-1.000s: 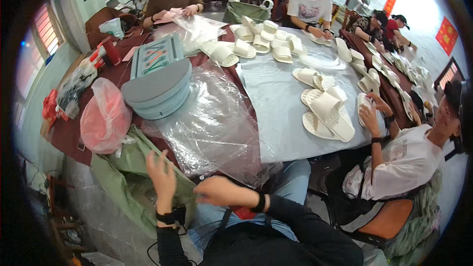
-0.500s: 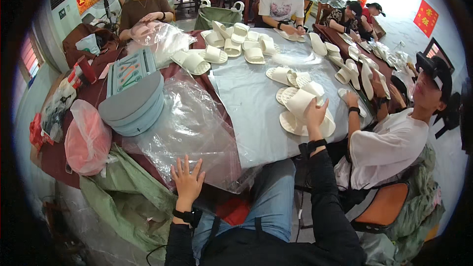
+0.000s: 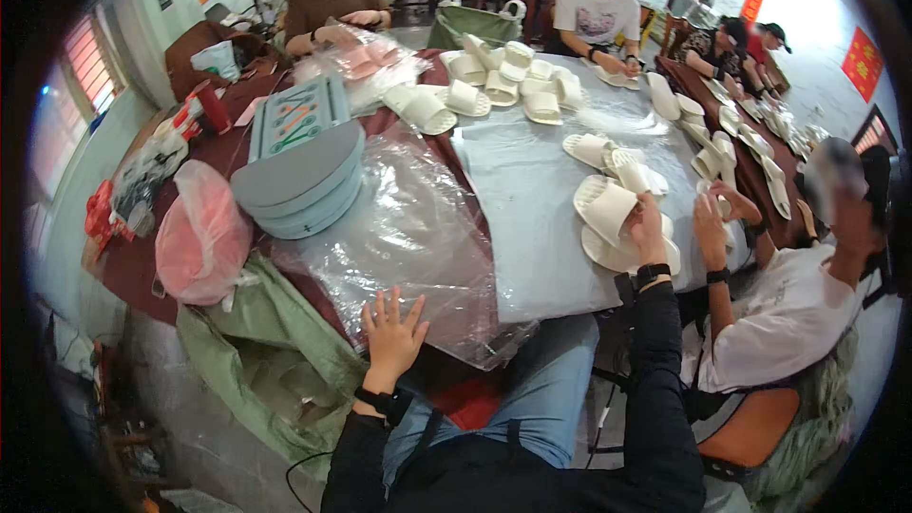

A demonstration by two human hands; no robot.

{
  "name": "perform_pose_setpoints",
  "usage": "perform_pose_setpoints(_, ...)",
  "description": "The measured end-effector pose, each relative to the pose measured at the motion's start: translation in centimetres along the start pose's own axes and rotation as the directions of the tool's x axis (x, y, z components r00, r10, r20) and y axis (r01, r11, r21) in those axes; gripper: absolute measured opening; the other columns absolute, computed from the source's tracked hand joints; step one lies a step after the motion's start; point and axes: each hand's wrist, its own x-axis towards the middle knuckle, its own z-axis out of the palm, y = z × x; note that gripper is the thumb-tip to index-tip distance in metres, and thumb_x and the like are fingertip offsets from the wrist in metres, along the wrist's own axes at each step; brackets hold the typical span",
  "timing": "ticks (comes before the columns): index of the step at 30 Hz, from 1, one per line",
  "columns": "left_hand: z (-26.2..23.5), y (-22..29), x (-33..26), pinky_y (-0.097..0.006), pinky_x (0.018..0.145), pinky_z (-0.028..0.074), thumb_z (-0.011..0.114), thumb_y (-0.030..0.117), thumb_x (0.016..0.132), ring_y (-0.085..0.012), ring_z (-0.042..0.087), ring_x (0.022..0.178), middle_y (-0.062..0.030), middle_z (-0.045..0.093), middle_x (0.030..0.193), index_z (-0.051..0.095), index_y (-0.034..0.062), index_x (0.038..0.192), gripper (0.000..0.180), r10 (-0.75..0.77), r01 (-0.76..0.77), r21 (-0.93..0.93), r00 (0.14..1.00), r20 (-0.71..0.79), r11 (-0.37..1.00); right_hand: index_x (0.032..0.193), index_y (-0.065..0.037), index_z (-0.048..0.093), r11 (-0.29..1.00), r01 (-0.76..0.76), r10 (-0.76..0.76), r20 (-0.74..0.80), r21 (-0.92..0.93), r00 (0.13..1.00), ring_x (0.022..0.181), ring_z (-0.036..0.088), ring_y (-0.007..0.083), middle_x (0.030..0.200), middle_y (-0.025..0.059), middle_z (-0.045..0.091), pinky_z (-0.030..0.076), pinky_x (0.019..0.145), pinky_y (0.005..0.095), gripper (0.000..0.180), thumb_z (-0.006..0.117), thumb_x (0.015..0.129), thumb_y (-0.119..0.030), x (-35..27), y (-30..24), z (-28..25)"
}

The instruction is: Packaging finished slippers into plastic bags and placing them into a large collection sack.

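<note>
My right hand [image 3: 648, 230] is closed on a cream slide slipper [image 3: 605, 211], gripping it by its strap side above a second cream slipper [image 3: 608, 254] on the table. Another cream pair [image 3: 613, 160] lies just beyond it. My left hand [image 3: 391, 334] rests with fingers spread on the near edge of a clear plastic bag [image 3: 399, 247], which lies flat over the dark red cloth. Nothing is in the left hand. Part of the lower slipper is hidden by the held one and by my right hand.
Several cream slippers [image 3: 503, 76] are heaped at the far side. Left of the bag stand a grey-blue rounded case [image 3: 299, 180], a pink plastic bag [image 3: 201, 237] and a green sack [image 3: 256, 351]. A co-worker's hands [image 3: 711, 228] are close on my right; an orange chair seat [image 3: 755, 427] is below.
The view has turned left, so the scene sits further right. The held slipper has tilted and shifted slightly left over the lower one. The co-worker on the right has raised their hands.
</note>
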Motion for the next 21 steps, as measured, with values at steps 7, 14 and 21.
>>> perform_pose_setpoints(7,0.4,-0.1,0.1,-0.059,0.104,0.018,0.054,0.042,0.086,-0.0394,0.027,0.131,-0.0142,0.033,0.142,0.048,0.0279,0.132,0.048,0.021,-0.021,-0.011,0.999,-0.047,1.000,0.102,-0.005,0.057,0.943,0.288,-0.268,0.135,-0.164,0.954,0.088,0.061,0.0166,0.096,0.0058,0.062,0.051,0.076,0.0311,0.018,0.055,0.089,-0.017,-7.0,1.6,6.4)
perform_pose_setpoints(14,0.6,-0.7,-0.4,-0.060,0.104,0.017,0.055,0.041,0.085,-0.0395,0.027,0.131,-0.0148,0.034,0.142,0.049,0.0220,0.131,0.050,-0.038,0.036,-0.071,0.999,-0.023,0.997,0.099,-0.002,0.054,0.995,-0.101,0.099,0.212,-0.002,0.972,0.085,0.063,0.0202,0.096,0.0097,0.062,0.053,0.076,0.0328,0.020,0.055,0.090,-0.020,-21.7,4.6,12.9)
perform_pose_setpoints(21,-2.1,-0.9,2.3,-0.058,0.104,0.021,0.064,0.022,0.080,-0.0384,0.032,0.128,-0.0136,0.038,0.140,0.053,0.0243,0.126,0.048,0.010,-0.010,0.013,1.000,0.019,1.000,0.113,0.002,0.052,0.958,-0.230,0.264,0.222,-0.169,0.938,0.089,0.065,0.0228,0.103,0.0140,0.063,0.053,0.078,0.0347,0.030,0.050,0.092,-0.020,-25.7,5.9,7.0)
